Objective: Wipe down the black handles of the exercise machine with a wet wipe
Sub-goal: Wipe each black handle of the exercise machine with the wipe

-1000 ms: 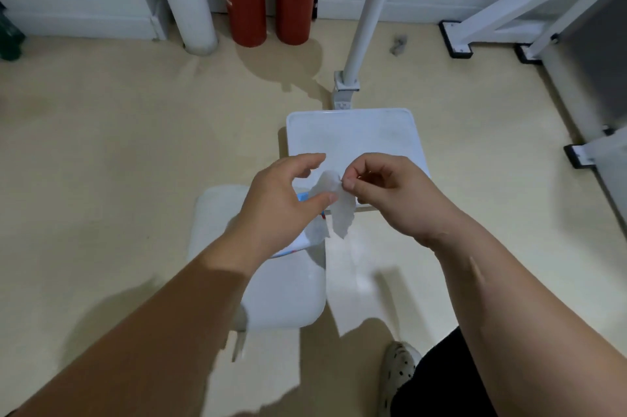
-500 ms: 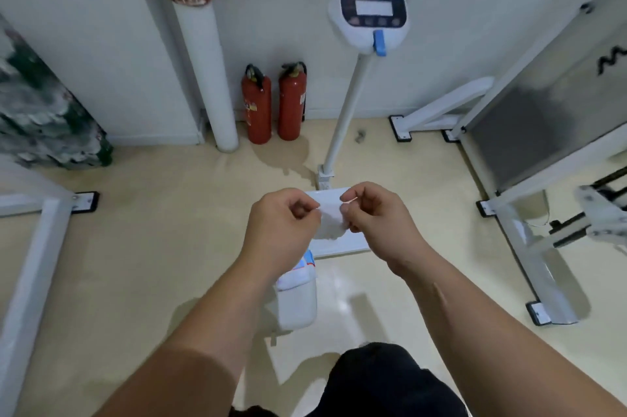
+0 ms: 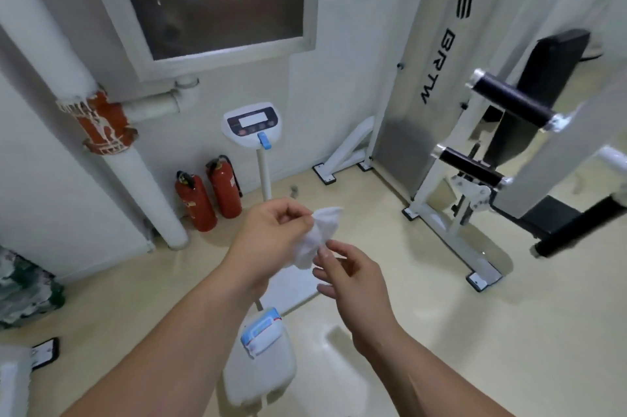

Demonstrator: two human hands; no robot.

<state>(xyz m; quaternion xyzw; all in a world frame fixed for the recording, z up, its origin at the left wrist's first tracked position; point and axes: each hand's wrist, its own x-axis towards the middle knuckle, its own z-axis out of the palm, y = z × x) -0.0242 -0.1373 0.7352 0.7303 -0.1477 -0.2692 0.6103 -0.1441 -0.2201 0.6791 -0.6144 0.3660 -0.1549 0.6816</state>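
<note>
White wet wipe (image 3: 319, 235), bunched, is pinched between left hand (image 3: 274, 236) and right hand (image 3: 353, 277). The black handles (image 3: 512, 100) (well apart, on the right) look untouched. Next: spread it, reach over.

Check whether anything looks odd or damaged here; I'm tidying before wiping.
A small grey scrap lies loose on the floor beside the scale pole, and white paint looks flaked on the red pipe collar.
</note>
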